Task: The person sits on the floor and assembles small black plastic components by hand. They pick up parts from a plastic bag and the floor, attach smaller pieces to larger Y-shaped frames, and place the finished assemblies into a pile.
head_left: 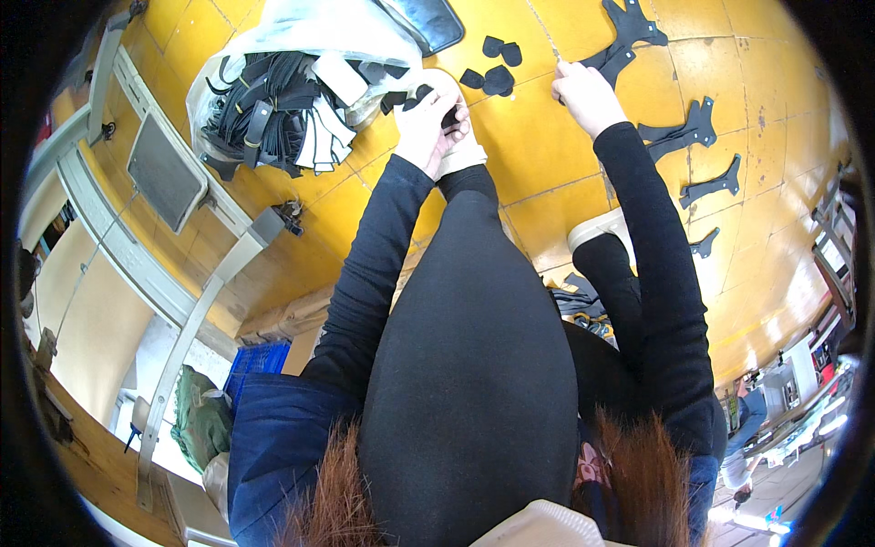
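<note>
My left hand [430, 129] is closed around small black pieces [450, 117] of what looks like fabric, just above my shoe. My right hand [589, 97] reaches forward over the yellow floor with its fingers curled in; whatever they pinch, if anything, is hidden. Right beside it lies a pile of black forked strips [629, 38]. Between the two hands, farther off, several small rounded black pieces [498, 80] lie on the tiles. Left of my left hand, a clear plastic bag [351, 36] gapes, full of black straps [260, 114] and some white-edged pieces [324, 137].
More forked black strips lie in a row on the right: one bundle [684, 130], a smaller one [713, 184] and a short one [705, 242]. A grey metal frame [118, 232] stands at the left. Beside it are a blue crate [257, 366] and a green sack [200, 419].
</note>
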{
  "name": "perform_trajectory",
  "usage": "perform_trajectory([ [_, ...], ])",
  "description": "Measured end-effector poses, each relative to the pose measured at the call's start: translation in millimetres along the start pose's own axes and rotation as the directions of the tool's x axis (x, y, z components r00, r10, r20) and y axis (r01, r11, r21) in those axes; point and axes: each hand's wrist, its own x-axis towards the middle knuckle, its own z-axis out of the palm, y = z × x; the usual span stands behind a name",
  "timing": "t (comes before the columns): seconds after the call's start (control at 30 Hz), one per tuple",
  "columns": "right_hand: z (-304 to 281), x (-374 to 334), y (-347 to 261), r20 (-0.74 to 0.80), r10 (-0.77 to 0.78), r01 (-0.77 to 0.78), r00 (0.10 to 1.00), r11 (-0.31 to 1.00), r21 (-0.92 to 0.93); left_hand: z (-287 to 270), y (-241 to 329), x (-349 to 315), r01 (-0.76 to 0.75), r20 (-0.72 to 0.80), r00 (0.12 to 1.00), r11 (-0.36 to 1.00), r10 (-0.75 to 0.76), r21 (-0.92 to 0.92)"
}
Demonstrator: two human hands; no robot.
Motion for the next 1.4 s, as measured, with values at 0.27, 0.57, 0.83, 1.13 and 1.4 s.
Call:
perform_trajectory([
  [0.27,4,-10,-45,0.270,0.525,-0.336,0.807,0.033,0.941,10,-4,4,-0.089,0.011,0.996,0.996,0.089,-0.024],
  [0.57,-26,-7,-126,0.552,0.449,0.138,0.703,-0.847,0.513,35,-18,8,-0.146,0.131,0.979,0.984,0.159,-0.106],
  [0.83,-40,-4,-147,0.482,0.621,0.014,0.617,-0.622,0.783,38,-30,13,-0.322,0.190,0.922,0.940,0.338,-0.113],
  [1.13,-48,0,-126,0.068,0.535,-0.237,0.842,0.253,0.938,35,-15,-1,-0.120,0.055,0.991,0.990,0.124,-0.069],
  [1.4,-42,13,-139,-0.168,0.507,-0.197,0.845,0.588,0.785,26,-14,-5,-0.116,0.040,0.992,0.992,0.118,-0.054],
])
